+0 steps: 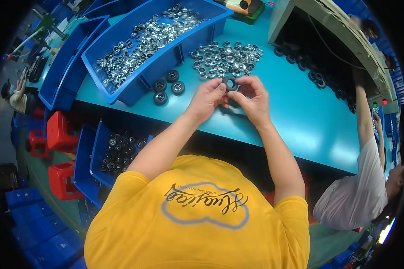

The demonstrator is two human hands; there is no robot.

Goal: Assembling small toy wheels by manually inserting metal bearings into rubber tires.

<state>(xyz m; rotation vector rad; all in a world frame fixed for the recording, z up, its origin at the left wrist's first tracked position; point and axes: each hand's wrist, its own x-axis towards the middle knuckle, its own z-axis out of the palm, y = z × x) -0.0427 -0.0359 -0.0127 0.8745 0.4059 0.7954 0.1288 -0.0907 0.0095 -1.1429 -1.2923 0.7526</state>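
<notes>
Between both hands a black rubber tyre (226, 81) is held up, its open centre turned toward me. My left hand (207, 99) pinches it from the left with thumb and fingers. From the other side my right hand (255, 99) closes on it, thumb below and fingers curled along the edge. Just beyond the hands, shiny chrome wheel hubs (226, 58) lie spread on the turquoise table (296, 112). Left of the left hand sit several wheels (177, 88) with black tyres around chrome hubs.
A large blue bin (166, 60) full of chrome hubs stands at the back left. Below the table edge, another blue bin (94, 154) holds black wheels. At right, black tyres (318, 80) lie by a machine opening (296, 13), where a co-worker's arm (364, 107) reaches in. Red stools (60, 132) stand left.
</notes>
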